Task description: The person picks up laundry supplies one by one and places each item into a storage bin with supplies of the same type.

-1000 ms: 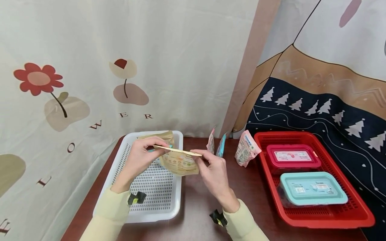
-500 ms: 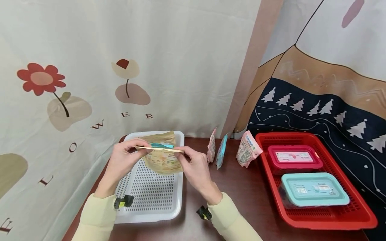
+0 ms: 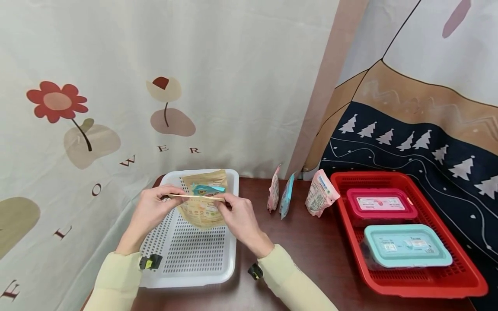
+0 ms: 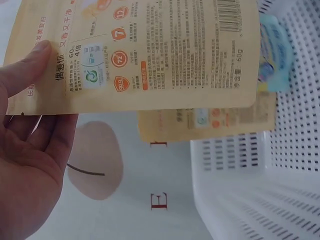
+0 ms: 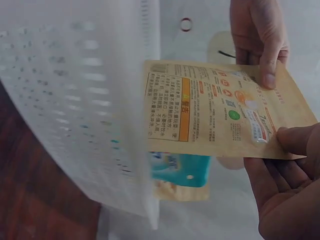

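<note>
Both hands pinch the top corners of a tan printed pouch [image 3: 200, 212], which hangs upright over the white basket [image 3: 230, 276]. My left hand [image 3: 157, 206] has its thumb on the pouch's printed face and its fingers behind, as the left wrist view shows. At the opposite corner my right hand [image 3: 242, 218] grips in the same way, thumb in front. Behind the held pouch, a second tan pouch [image 3: 215, 177] leans at the basket's far end. A teal packet [image 3: 209, 190] lies against that one, its lower part hidden by the held pouch.
Right of the white basket stand a pink pouch [image 3: 274, 192], a blue pouch [image 3: 286, 198] and another pink pouch [image 3: 321, 194]. The red basket [image 3: 416, 289] holds a magenta-lidded box [image 3: 383, 205] and a mint-lidded box [image 3: 408, 246]. A curtain [image 3: 241, 86] hangs behind the table.
Both hands have moved left with the tan pouch, from the white basket's right rim to over its inside. The teal packet behind it has come more into view.
</note>
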Motion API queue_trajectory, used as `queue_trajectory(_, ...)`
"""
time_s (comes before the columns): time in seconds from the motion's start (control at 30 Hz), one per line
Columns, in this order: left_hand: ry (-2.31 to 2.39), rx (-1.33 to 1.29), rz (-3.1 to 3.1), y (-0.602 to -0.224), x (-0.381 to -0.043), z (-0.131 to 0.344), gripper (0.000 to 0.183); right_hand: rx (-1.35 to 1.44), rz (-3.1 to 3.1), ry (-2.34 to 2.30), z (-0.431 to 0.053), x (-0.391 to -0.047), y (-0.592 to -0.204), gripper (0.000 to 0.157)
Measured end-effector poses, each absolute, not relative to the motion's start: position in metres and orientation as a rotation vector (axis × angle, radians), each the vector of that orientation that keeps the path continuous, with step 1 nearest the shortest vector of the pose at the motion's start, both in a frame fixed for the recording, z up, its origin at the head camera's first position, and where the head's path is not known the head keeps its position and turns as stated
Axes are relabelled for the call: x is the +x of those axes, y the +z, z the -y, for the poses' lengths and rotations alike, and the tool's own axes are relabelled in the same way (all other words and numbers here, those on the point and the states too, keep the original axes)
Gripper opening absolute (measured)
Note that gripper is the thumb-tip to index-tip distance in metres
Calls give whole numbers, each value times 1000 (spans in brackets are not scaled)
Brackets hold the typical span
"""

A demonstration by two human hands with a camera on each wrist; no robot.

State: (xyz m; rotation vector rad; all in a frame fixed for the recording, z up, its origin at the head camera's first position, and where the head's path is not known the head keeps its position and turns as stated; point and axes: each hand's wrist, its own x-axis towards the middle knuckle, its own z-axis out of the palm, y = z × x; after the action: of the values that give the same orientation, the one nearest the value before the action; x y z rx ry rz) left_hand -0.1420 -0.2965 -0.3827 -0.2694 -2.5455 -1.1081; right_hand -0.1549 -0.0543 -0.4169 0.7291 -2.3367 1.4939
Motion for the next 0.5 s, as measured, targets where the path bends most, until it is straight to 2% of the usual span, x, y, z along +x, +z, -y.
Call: queue_trajectory(0.5, -646, -521, 2673, -404, -157, 307, 19, 760, 2481, 1158, 67, -173, -448, 16)
